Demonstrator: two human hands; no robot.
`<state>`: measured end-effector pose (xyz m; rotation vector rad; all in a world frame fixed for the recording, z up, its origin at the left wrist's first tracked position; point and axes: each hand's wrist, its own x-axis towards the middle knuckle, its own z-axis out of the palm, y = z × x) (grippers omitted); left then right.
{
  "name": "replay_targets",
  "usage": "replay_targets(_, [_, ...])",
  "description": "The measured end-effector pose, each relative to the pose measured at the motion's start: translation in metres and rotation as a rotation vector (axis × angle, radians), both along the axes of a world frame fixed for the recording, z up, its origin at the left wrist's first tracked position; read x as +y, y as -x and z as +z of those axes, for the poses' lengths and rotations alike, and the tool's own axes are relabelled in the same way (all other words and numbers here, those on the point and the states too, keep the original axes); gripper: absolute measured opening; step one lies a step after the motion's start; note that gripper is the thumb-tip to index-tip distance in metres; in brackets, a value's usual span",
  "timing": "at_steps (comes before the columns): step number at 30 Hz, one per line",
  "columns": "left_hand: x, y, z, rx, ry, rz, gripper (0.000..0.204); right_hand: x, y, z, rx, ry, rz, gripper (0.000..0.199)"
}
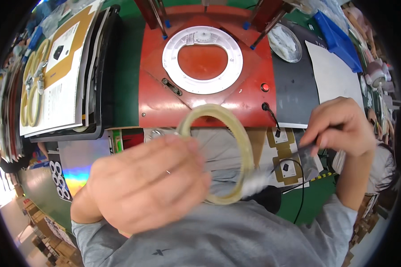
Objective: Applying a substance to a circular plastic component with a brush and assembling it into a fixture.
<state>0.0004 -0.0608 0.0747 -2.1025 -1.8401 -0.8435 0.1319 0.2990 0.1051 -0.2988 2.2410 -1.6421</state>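
My left hand (149,182) is closed on a pale yellow, translucent ring (249,155), held upright in front of my chest. White blurred leads or a connector (254,182) show at the ring's lower right. Off to the right, my right hand (341,127) is raised with thumb and fingers pinched together. A dark, thin, blurred piece pokes out of the pinch toward the ring; its kind is unclear. Beyond both hands, a white plastic ring housing (202,86) lies flat on a red machine bed (165,111).
Metal posts (158,22) rise at the machine's back. The bed carries a red button (264,87). Similar yellow rings (24,104) lie on cardboard at left. A bag-lined round dish (285,42) and a blue tray (338,42) stand at right. A black cable (303,187) hangs below.
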Motion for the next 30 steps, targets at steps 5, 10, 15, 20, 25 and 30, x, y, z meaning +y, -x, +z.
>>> replay_targets(5, [-0.016, 0.011, -0.012, -0.303, -0.045, 0.183, 0.032, 0.047, -0.046, -0.068, 0.073, 0.135, -0.968, 0.027])
replay_targets(10, [-0.021, 0.007, -0.017, -0.493, -0.039, 0.329, 0.033, 0.052, -0.042, -0.145, 0.227, -0.38, -1.235, 0.027])
replay_targets(15, [-0.016, 0.016, -0.022, -0.53, -0.072, 0.321, 0.029, 0.04, -0.029, -0.165, 0.374, -0.616, -1.232, 0.02])
replay_targets(20, [-0.021, 0.021, -0.026, -0.608, -0.038, 0.458, 0.033, 0.012, -0.021, -0.128, 0.574, -0.765, -1.181, 0.015])
replay_targets(25, [0.014, 0.012, -0.036, -1.266, -0.17, 0.56, 0.023, -0.058, 0.005, -0.08, 0.867, -0.542, -0.913, 0.018])
replay_targets(30, [0.049, 0.022, -0.059, -1.28, -0.334, 0.561, 0.02, -0.121, 0.055, -0.058, 0.973, -0.518, -0.432, 0.032])
